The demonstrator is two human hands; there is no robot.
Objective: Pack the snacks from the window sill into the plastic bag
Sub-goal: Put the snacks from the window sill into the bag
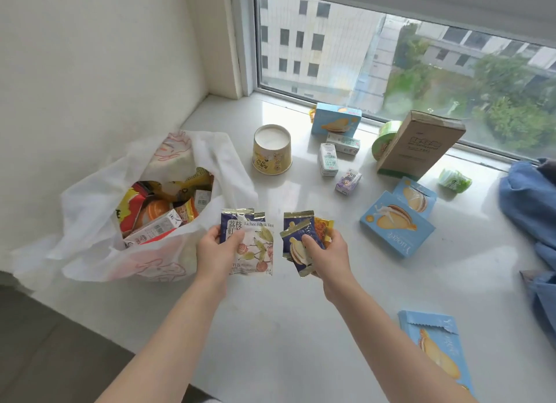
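My left hand [218, 247] grips a white lychee black tea packet [257, 246] together with a dark blue packet, just right of the white plastic bag [90, 210]. The bag stands open on the sill and holds several snacks. My right hand [323, 250] grips dark blue sandwich-biscuit packets [296, 243] and an orange packet [324, 226]. Both hands hover above the white window sill [285, 327].
On the sill lie a yellow paper tub [272, 150], blue biscuit boxes [397, 223] [336, 120], small drink cartons [328, 159], a tilted brown carton [419, 145], a green tub [383, 139], a green packet [454, 180] and a torn blue wrapper [436, 351]. Blue denim cloth [529, 210] lies at the right.
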